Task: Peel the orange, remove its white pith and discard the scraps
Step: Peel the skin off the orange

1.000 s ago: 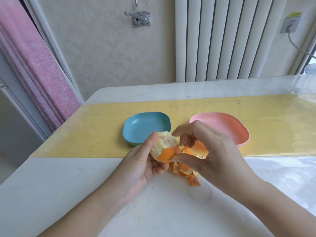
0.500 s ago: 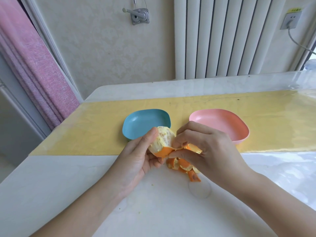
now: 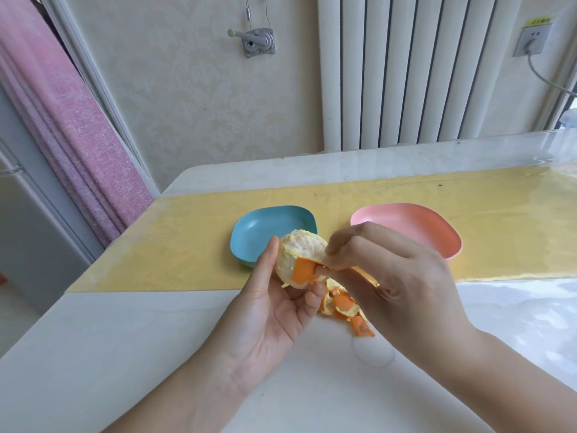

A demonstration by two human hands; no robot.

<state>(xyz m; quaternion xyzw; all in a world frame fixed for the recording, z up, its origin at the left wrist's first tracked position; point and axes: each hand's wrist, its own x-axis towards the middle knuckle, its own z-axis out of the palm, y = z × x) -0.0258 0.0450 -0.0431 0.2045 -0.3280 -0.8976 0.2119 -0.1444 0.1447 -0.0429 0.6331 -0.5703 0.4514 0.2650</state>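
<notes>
Round, pith-fuzzy orange, in front of glossy blue plastic dish: left hand cups it, right hand pinches waxy rind flap; placement unchanged since earlier.

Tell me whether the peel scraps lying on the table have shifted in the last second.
No. The peel scraps keep their spot against the blue bowl and pink bowl, just nearside of the yellow runner.

a pink curtain hangs at the left. behind the worktop, a white ribbed radiator, a metal crank and a wall socket with a plugged cable. a yellow runner crosses the worktop.
</notes>
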